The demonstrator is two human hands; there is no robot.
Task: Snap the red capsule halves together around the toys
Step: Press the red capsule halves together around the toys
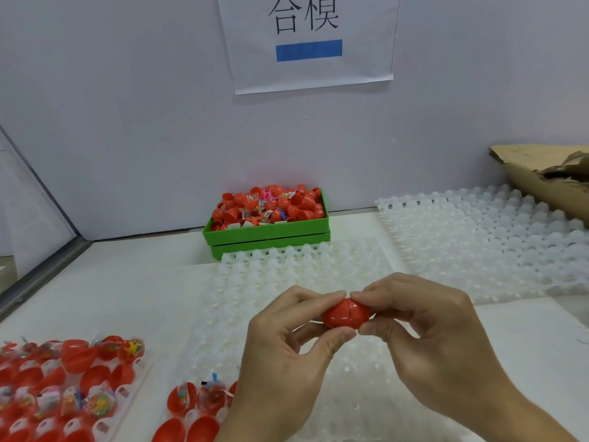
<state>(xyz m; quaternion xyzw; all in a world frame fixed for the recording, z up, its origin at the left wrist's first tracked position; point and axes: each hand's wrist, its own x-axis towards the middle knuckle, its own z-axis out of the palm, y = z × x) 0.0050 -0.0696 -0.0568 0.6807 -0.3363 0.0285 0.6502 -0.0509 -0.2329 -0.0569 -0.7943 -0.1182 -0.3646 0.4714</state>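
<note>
Two hands [350, 346], glossy red capsule [345, 315] pinched

Capsule [345, 317]: glossy red, thin dark seam down middle. Behind capsule: green bin [267, 232], red halves and multicoloured toys inside. Beneath and right of capsule: translucent white dimpled trays [478, 240]. Left of capsule: red halves [75, 354] with colourful toys. Tabletop [127, 275] white. Far right of capsule: brown cardboard [541, 177].

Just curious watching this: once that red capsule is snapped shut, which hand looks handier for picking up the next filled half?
Probably the left hand: the filled halves sit at its side. Both hands, right hand included, grip the red capsule.
</note>
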